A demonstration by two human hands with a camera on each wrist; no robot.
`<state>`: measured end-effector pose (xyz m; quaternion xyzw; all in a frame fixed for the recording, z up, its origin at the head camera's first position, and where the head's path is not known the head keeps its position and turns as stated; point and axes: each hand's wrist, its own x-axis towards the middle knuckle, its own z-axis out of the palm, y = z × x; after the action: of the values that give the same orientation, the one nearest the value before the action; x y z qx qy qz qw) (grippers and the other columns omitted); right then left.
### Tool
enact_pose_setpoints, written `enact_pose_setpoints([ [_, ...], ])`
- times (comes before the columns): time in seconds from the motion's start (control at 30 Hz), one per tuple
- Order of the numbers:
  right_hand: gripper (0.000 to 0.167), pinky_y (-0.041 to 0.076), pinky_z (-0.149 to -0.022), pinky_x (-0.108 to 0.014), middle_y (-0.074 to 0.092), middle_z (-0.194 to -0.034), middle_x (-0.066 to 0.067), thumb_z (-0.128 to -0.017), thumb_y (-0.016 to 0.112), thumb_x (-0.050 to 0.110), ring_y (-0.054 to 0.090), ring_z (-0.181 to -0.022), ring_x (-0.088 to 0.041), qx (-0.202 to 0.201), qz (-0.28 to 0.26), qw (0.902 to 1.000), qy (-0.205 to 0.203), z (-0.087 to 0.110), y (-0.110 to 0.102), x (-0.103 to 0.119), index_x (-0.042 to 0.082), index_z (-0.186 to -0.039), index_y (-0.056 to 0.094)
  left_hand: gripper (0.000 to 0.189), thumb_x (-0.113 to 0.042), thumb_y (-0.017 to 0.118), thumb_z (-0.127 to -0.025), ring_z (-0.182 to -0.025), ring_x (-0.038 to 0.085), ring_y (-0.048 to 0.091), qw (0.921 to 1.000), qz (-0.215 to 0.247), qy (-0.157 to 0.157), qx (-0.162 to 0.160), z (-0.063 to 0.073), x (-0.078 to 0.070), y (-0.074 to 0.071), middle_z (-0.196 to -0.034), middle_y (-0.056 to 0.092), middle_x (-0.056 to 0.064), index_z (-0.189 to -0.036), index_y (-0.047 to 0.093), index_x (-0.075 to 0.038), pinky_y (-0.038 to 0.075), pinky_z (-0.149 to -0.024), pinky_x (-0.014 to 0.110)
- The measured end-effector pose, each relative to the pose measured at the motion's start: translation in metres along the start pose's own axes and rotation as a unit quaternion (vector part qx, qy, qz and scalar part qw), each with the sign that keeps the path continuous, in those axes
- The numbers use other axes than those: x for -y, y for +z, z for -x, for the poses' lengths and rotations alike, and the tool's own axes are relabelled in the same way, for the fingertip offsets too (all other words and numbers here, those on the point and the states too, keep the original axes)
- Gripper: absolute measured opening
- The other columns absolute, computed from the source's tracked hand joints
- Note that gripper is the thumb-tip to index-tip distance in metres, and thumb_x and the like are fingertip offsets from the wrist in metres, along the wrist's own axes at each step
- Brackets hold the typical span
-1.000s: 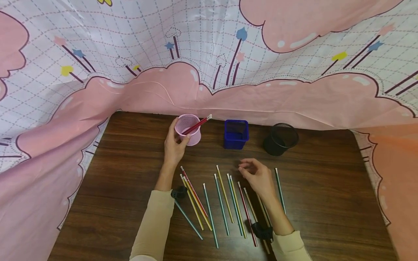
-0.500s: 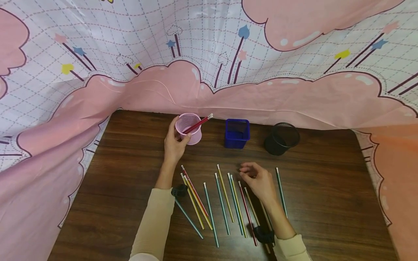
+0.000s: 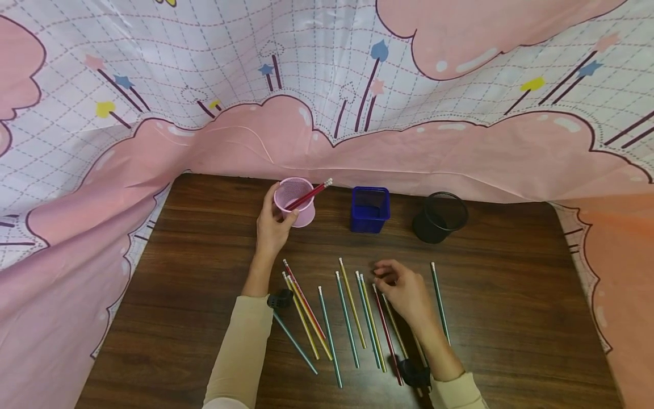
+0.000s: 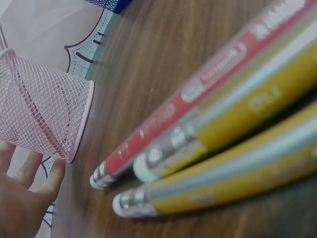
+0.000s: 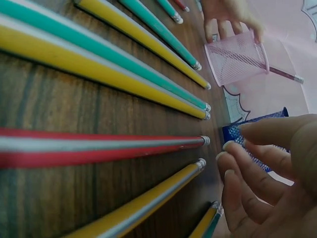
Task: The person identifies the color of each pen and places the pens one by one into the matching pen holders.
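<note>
At the back left of the table, my left hand grips a pink mesh pencil cup, thumb at the front and fingers round its left side. Red pencils with white erasers lean out of that cup to the right. My right hand, fingers loosely bent and holding nothing, hovers by the eraser end of a red pencil lying on the table. In the right wrist view, that red pencil lies just left of the fingertips. A yellow pencil lies beside it.
A square blue mesh cup and a round black mesh cup stand along the back edge, before a pink curtain. Several green, yellow and red pencils, such as a green pencil, lie across the table's front, erasers pointing away.
My right hand has come down a little toward the near side, bringing its fingertips to the red pencil's eraser end. The left hand and the pink cup stay in place.
</note>
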<state>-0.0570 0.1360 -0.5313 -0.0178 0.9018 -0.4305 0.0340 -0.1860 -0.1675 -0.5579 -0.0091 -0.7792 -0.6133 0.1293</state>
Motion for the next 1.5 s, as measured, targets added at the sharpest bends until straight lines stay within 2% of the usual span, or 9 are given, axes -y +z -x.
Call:
enact_pose_setpoints([
  [0.1, 0.031, 0.057, -0.068, -0.034, 0.073, -0.094, -0.001, -0.082, 0.079, 0.002, 0.070, -0.079, -0.017, 0.008, 0.030, 0.9995, -0.006, 0.002, 0.002, 0.001, 0.009, -0.111, 0.071, 0.076, -0.002, 0.075, -0.085, -0.111, 0.049, 0.059, 0.9999, 0.013, 0.010, 0.000, 0.001, -0.005, 0.001, -0.137, 0.052, 0.028, -0.151, 0.038, -0.015, 0.049, -0.091, 0.062],
  [0.2, 0.032, 0.057, -0.071, -0.036, 0.073, -0.095, -0.002, -0.080, 0.080, 0.002, 0.069, -0.080, -0.017, 0.020, 0.058, 0.9981, -0.009, 0.003, 0.004, 0.003, 0.009, -0.110, 0.072, 0.074, 0.001, 0.074, -0.085, -0.110, 0.056, 0.056, 0.9995, 0.022, 0.024, 0.001, 0.005, -0.020, 0.001, -0.135, 0.050, 0.035, -0.150, 0.037, -0.004, 0.046, -0.089, 0.068],
  [0.33, 0.030, 0.057, -0.073, -0.036, 0.072, -0.093, -0.003, -0.079, 0.080, 0.001, 0.068, -0.080, -0.017, 0.036, 0.088, 0.9955, 0.000, 0.003, 0.007, 0.007, 0.009, -0.107, 0.072, 0.073, 0.002, 0.072, -0.086, -0.111, 0.057, 0.056, 0.9995, 0.019, 0.023, 0.005, 0.008, -0.035, -0.001, -0.135, 0.050, 0.035, -0.149, 0.036, 0.000, 0.046, -0.090, 0.067],
  [0.53, 0.027, 0.055, -0.069, -0.044, 0.069, -0.081, 0.000, -0.076, 0.080, 0.004, 0.067, -0.073, -0.017, 0.040, 0.164, 0.9856, 0.003, 0.001, 0.014, 0.017, 0.008, -0.101, 0.071, 0.076, -0.010, 0.076, -0.086, -0.111, 0.041, 0.061, 0.9999, 0.005, 0.015, 0.000, 0.003, -0.007, 0.000, -0.137, 0.054, 0.022, -0.151, 0.038, -0.017, 0.052, -0.090, 0.055],
  [0.67, 0.026, 0.054, -0.067, -0.048, 0.069, -0.075, 0.000, -0.074, 0.077, 0.002, 0.066, -0.069, -0.020, 0.031, 0.185, 0.9822, -0.001, 0.001, 0.017, 0.020, 0.007, -0.098, 0.070, 0.074, -0.006, 0.075, -0.087, -0.111, 0.049, 0.059, 0.9997, 0.009, 0.023, 0.007, 0.006, -0.022, -0.002, -0.136, 0.053, 0.029, -0.151, 0.037, -0.008, 0.051, -0.089, 0.060],
  [0.77, 0.025, 0.054, -0.067, -0.049, 0.069, -0.075, 0.000, -0.074, 0.076, 0.002, 0.067, -0.068, -0.020, 0.034, 0.184, 0.9823, 0.006, 0.000, 0.018, 0.020, 0.007, -0.097, 0.070, 0.074, -0.002, 0.075, -0.086, -0.111, 0.055, 0.056, 0.9996, 0.013, 0.024, 0.008, 0.006, -0.024, -0.001, -0.135, 0.051, 0.034, -0.150, 0.036, -0.003, 0.048, -0.089, 0.065],
  [0.93, 0.023, 0.054, -0.074, -0.051, 0.069, -0.075, 0.003, -0.074, 0.076, 0.006, 0.068, -0.072, -0.022, 0.038, 0.182, 0.9821, 0.027, -0.001, 0.018, 0.019, 0.010, -0.096, 0.069, 0.078, -0.009, 0.077, -0.086, -0.112, 0.046, 0.060, 0.9999, 0.004, 0.015, 0.000, 0.002, -0.001, 0.001, -0.138, 0.053, 0.024, -0.152, 0.037, -0.017, 0.051, -0.091, 0.060],
  [1.1, 0.018, 0.054, -0.073, -0.050, 0.068, -0.074, 0.006, -0.074, 0.077, 0.008, 0.068, -0.073, -0.022, 0.028, 0.181, 0.9827, 0.027, -0.001, 0.019, 0.017, 0.013, -0.089, 0.068, 0.077, -0.013, 0.077, -0.086, -0.111, 0.035, 0.062, 1.0000, -0.006, 0.001, 0.003, 0.002, -0.002, 0.000, -0.138, 0.055, 0.016, -0.151, 0.038, -0.027, 0.053, -0.092, 0.051],
  [1.5, 0.013, 0.055, -0.059, -0.037, 0.070, -0.074, 0.000, -0.076, 0.073, 0.006, 0.065, -0.065, -0.016, 0.011, 0.143, 0.9894, 0.023, 0.000, 0.018, 0.014, 0.011, -0.087, 0.075, 0.077, -0.016, 0.078, -0.086, -0.113, 0.039, 0.061, 1.0000, -0.003, -0.006, -0.003, 0.004, -0.002, -0.001, -0.138, 0.055, 0.017, -0.151, 0.038, -0.030, 0.053, -0.093, 0.051],
])
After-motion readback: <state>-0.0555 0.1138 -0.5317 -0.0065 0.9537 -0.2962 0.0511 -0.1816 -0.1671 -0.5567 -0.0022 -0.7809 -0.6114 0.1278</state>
